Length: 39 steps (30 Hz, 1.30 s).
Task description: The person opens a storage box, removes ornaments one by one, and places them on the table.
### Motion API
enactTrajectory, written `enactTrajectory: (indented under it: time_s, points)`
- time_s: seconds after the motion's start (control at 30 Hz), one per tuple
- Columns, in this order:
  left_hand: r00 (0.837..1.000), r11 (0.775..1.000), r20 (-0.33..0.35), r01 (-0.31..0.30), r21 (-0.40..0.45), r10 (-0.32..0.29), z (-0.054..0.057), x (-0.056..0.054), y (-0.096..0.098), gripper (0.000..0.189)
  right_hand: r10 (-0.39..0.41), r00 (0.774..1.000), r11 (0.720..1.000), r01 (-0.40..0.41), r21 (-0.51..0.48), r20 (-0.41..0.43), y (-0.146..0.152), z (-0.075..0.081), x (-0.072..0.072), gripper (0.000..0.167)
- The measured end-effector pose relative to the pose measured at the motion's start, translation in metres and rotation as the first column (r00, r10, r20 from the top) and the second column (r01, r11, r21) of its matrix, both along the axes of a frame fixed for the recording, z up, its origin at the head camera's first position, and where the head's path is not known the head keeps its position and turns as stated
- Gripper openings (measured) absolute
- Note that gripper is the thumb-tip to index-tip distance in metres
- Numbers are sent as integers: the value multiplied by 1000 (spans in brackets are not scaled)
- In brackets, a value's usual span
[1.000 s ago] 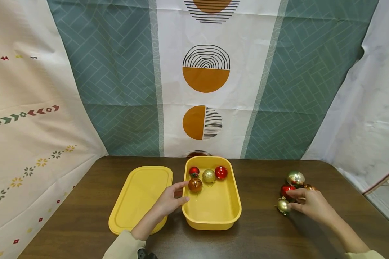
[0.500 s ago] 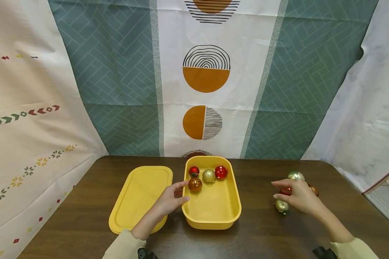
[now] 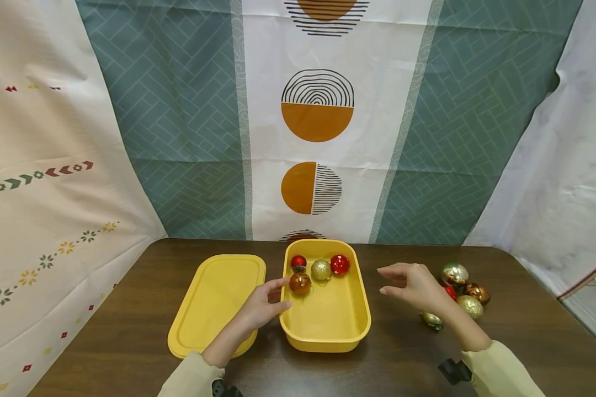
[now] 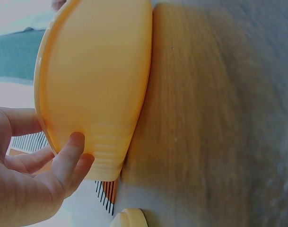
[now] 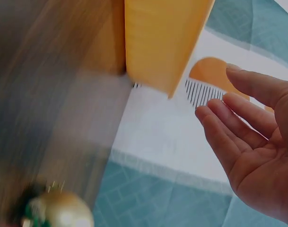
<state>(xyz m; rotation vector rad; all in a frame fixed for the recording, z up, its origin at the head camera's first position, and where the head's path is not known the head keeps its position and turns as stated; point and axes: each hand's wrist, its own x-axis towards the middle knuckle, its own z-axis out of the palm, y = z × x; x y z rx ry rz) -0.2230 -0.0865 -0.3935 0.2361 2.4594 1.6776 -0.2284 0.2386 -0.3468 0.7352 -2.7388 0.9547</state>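
Note:
My left hand [image 3: 258, 306] is at the left rim of the yellow plastic box [image 3: 328, 325]. In the left wrist view its thumb and a finger reach over the rim, while other fingertips [image 4: 77, 137] lie against the outer wall. Inside the box are a small red Christmas ball [image 3: 298, 261], an amber ball [image 3: 300, 283], a gold glitter ball [image 3: 321, 269] and a spotted red ball [image 3: 340, 264]. My right hand [image 3: 414, 285] hovers between the box and the loose ornaments, fingers loosely bent and nothing held. A gold ball [image 5: 65, 210] shows below it in the right wrist view.
A yellow lid [image 3: 218, 303] lies left of the box on the dark wooden table [image 3: 377, 369]. At the right are a shiny gold ball [image 3: 454, 273], an amber one [image 3: 477, 293], a glitter one [image 3: 470, 306] and a partly hidden red one [image 3: 449, 291]. Patterned cloth [image 3: 179, 110] hangs behind.
My right hand has moved left, away from the loose ornaments, with nothing in it. More of those ornaments now shows. The left hand has stayed at the box rim.

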Motion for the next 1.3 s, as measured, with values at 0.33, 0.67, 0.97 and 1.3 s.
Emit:
enactTrajectory:
  time_s: [0.33,0.67,0.97,1.3]
  points:
    - [1000,1000,-7,6,8,-6,1,-1,0,49,109,994,993,-110,31,26,-38,-3,-18,35]
    - [1000,1000,-3,17,14,-17,0,-1,-1,50,210,978,975,-210,70,14,-73,-12,-37,39]
    - [1000,999,-2,25,32,-25,-1,0,-1,50,276,958,961,-277,6,84,-99,-27,-48,44]
    - [999,998,-11,36,41,-36,-2,-1,-3,50,256,957,965,-262,23,137,-123,-36,-51,51]
